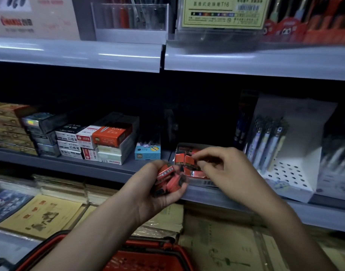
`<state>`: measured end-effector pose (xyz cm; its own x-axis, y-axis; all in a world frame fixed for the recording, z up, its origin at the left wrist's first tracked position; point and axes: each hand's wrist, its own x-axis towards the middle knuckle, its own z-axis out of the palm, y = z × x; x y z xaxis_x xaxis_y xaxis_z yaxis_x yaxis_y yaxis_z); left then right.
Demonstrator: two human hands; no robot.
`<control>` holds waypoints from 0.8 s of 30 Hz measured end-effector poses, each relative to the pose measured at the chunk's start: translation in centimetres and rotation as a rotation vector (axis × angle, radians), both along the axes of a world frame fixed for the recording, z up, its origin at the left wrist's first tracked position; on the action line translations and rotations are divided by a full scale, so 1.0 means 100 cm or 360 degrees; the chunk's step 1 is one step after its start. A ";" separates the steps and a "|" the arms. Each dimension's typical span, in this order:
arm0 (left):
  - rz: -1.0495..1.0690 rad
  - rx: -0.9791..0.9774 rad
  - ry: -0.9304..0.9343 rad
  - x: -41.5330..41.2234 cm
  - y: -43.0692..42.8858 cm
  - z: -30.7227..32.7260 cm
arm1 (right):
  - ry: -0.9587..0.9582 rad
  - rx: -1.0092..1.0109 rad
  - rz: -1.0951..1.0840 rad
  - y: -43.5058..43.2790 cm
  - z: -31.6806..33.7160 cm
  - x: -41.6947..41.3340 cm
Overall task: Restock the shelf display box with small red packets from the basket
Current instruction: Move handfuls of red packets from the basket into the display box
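Note:
My left hand [158, 192] is cupped around a bunch of small red packets [168, 179], held just in front of the middle shelf's edge. My right hand [222, 169] pinches one red packet [190, 160] between thumb and fingers, right over the open display box [182, 148] on the shelf. The box holds a few red packets standing at its front; its right half is hidden behind my right hand. A red basket [140, 257] with a black-edged rim sits low at the bottom, under my left forearm.
Stacked stationery boxes [101, 141] and a small blue box [147, 152] stand left of the display box. A white pen display stand [289, 157] is on the right. Notebooks [40, 214] lie on the shelf below. An upper shelf edge [246, 63] overhangs.

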<state>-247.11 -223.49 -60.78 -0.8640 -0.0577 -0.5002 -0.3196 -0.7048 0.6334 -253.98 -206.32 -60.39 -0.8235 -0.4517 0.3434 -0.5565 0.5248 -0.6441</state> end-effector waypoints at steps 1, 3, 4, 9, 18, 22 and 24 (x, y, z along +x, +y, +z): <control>-0.0019 -0.0087 -0.0005 -0.002 0.004 -0.002 | -0.0155 -0.0107 0.0077 -0.002 0.003 0.005; -0.0018 -0.0314 0.0002 -0.005 0.012 -0.006 | -0.0382 -0.0180 0.0213 -0.007 0.004 0.016; -0.0016 -0.0409 0.0012 -0.006 0.016 -0.008 | -0.0420 -0.0198 0.0224 -0.009 0.001 0.020; -0.0059 -0.0654 0.0026 -0.006 0.026 -0.016 | -0.0698 -0.0428 0.0034 -0.006 -0.004 0.026; -0.0255 -0.0068 0.0158 0.003 0.019 -0.015 | -0.1142 -0.0885 0.0044 -0.003 0.003 0.023; -0.0260 0.0197 0.0151 0.001 0.006 -0.017 | -0.0424 -0.0796 -0.0371 0.006 0.005 0.006; -0.0240 0.0247 0.0158 0.000 0.003 -0.017 | 0.0107 -0.0501 -0.0542 0.006 -0.002 -0.005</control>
